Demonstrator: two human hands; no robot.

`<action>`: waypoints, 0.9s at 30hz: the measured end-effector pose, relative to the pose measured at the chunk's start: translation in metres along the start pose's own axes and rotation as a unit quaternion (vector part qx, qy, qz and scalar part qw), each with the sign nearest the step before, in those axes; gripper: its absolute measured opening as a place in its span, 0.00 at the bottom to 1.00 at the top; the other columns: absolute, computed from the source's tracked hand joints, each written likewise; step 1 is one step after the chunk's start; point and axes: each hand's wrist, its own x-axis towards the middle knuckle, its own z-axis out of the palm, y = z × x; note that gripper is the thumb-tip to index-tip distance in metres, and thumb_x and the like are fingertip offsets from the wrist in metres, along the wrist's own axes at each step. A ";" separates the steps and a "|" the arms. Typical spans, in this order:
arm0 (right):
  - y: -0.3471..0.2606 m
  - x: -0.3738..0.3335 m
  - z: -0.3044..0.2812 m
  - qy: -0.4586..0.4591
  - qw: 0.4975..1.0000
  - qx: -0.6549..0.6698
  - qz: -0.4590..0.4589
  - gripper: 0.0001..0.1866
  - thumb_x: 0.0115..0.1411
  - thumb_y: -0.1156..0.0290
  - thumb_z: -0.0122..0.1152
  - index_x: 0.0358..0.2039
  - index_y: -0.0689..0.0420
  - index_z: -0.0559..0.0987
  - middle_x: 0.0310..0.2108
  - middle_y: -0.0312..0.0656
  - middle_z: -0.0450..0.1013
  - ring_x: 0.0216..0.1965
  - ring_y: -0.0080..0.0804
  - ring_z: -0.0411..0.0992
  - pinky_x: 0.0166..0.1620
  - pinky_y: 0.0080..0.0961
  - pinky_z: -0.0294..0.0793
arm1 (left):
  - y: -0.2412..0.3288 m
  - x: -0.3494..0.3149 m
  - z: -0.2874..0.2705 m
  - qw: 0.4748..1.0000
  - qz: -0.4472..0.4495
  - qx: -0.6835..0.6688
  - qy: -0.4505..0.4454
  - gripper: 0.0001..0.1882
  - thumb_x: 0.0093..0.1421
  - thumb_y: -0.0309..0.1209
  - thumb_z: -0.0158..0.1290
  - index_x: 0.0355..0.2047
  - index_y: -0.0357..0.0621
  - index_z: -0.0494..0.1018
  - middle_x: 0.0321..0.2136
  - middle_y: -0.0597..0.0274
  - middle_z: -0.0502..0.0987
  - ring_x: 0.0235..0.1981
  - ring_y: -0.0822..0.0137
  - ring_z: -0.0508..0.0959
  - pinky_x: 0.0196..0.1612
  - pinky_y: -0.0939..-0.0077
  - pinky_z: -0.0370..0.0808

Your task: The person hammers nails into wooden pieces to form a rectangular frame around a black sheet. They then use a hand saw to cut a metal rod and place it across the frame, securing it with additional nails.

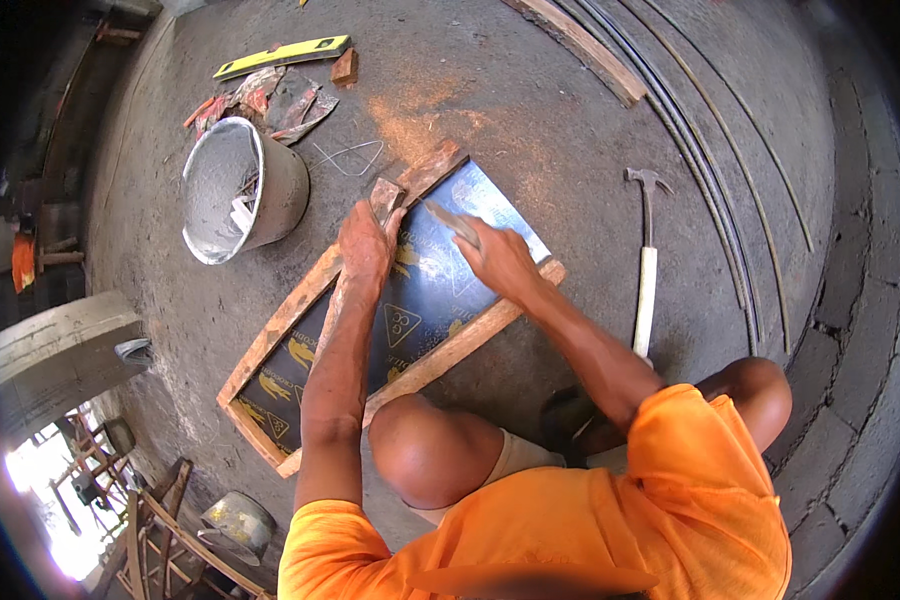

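Observation:
On the floor in front of me lies a shallow rectangular wooden frame (448,352) around a dark, glossy panel (395,325) with yellow printing. My left hand (367,243) is closed around a narrow wooden strip (386,196) near the frame's far left side; my forearm hides much of its length. My right hand (505,262) grips a short greyish tool (452,222) with a narrow end, whose exact kind I cannot make out. Its tip points toward the strip and the frame's far corner, over the panel. Whether the tip touches the wood I cannot tell.
A hammer (647,290) with a white handle lies to the right. Long metal rods (715,190) and a timber (590,50) lie beyond it. A bucket (280,190), bent wire (350,158), sawdust (415,110), a wood block (345,68) and a yellow level (285,56) lie far left.

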 end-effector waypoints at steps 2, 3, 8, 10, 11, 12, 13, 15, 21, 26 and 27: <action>0.004 0.005 0.006 0.023 0.999 0.025 -0.010 0.24 0.68 0.57 0.62 0.61 0.54 0.76 0.37 0.59 0.82 0.39 0.65 0.80 0.43 0.53 0.81 | -0.001 0.001 0.001 1.000 0.005 -0.001 0.013 0.28 0.62 0.51 0.64 0.40 0.37 0.69 0.35 0.39 0.78 0.41 0.38 0.78 0.46 0.46 0.74; 0.006 0.008 0.008 0.029 0.999 0.031 0.018 0.24 0.68 0.56 0.61 0.61 0.53 0.76 0.38 0.59 0.82 0.39 0.64 0.81 0.43 0.52 0.81 | -0.002 0.003 0.002 1.000 0.006 -0.004 0.014 0.28 0.62 0.52 0.63 0.40 0.37 0.70 0.36 0.39 0.78 0.41 0.37 0.78 0.46 0.45 0.74; 0.037 -0.030 -0.020 0.173 0.972 0.028 0.159 0.25 0.69 0.53 0.61 0.63 0.49 0.77 0.48 0.60 0.81 0.48 0.55 0.82 0.50 0.50 0.80 | -0.009 0.002 0.003 0.999 -0.028 -0.039 -0.010 0.28 0.63 0.52 0.62 0.41 0.36 0.70 0.38 0.38 0.78 0.43 0.36 0.78 0.47 0.46 0.74; 0.053 -0.061 -0.048 0.302 0.940 -0.089 0.128 0.27 0.69 0.52 0.61 0.62 0.53 0.77 0.45 0.60 0.81 0.43 0.57 0.82 0.46 0.52 0.80 | -0.010 0.003 -0.003 0.994 -0.012 -0.109 0.004 0.27 0.63 0.51 0.62 0.41 0.37 0.71 0.37 0.36 0.78 0.43 0.36 0.78 0.48 0.46 0.74; 0.060 -0.074 -0.064 0.281 0.941 -0.103 0.159 0.27 0.69 0.52 0.62 0.62 0.54 0.77 0.47 0.62 0.80 0.47 0.58 0.81 0.49 0.52 0.79 | -0.008 0.002 -0.009 0.990 -0.009 -0.144 0.001 0.27 0.63 0.51 0.63 0.41 0.37 0.71 0.37 0.35 0.78 0.44 0.36 0.78 0.48 0.46 0.74; 0.063 -0.085 -0.076 0.303 0.931 -0.125 0.160 0.27 0.69 0.52 0.62 0.62 0.55 0.77 0.49 0.63 0.79 0.50 0.60 0.79 0.51 0.53 0.77 | -0.006 0.003 -0.019 0.990 0.010 -0.141 -0.007 0.28 0.64 0.52 0.61 0.46 0.38 0.70 0.37 0.33 0.79 0.43 0.33 0.79 0.47 0.43 0.74; 0.062 -0.091 -0.084 0.270 0.929 -0.172 0.185 0.28 0.69 0.52 0.62 0.63 0.56 0.76 0.50 0.62 0.78 0.52 0.60 0.78 0.52 0.53 0.76 | -0.003 0.006 -0.031 0.992 0.017 -0.123 -0.016 0.29 0.65 0.53 0.60 0.48 0.38 0.69 0.37 0.32 0.79 0.43 0.32 0.79 0.46 0.42 0.74; 0.049 -0.101 -0.095 0.253 0.897 -0.294 0.212 0.30 0.68 0.52 0.63 0.64 0.56 0.75 0.51 0.62 0.76 0.55 0.59 0.75 0.54 0.55 0.74 | 0.015 0.009 -0.063 0.992 -0.015 -0.088 -0.089 0.31 0.65 0.55 0.59 0.51 0.39 0.67 0.38 0.30 0.80 0.43 0.29 0.80 0.45 0.40 0.75; -0.077 -0.079 -0.043 0.065 0.967 0.241 -0.044 0.51 0.61 0.39 0.68 0.74 0.59 0.61 0.66 0.62 0.67 0.65 0.50 0.69 0.64 0.46 0.72 | 0.105 0.104 -0.203 0.941 0.111 -0.312 -0.068 0.38 0.65 0.57 0.58 0.58 0.33 0.69 0.43 0.43 0.83 0.40 0.56 0.84 0.47 0.58 0.79; -0.097 -0.104 -0.064 0.108 0.977 0.183 0.009 0.53 0.55 0.51 0.73 0.74 0.61 0.58 0.64 0.64 0.69 0.64 0.53 0.71 0.65 0.41 0.71 | 0.176 0.119 -0.208 0.789 -0.111 -0.604 0.018 0.43 0.67 0.64 0.51 0.58 0.29 0.67 0.43 0.44 0.82 0.41 0.54 0.84 0.46 0.60 0.80; -0.084 -0.109 -0.077 0.109 0.972 0.206 0.011 0.52 0.54 0.54 0.73 0.74 0.61 0.59 0.64 0.64 0.69 0.65 0.56 0.70 0.67 0.39 0.69 | 0.176 0.100 -0.188 0.846 -0.042 -0.531 0.022 0.50 0.69 0.67 0.45 0.63 0.23 0.61 0.50 0.37 0.79 0.50 0.49 0.81 0.55 0.53 0.77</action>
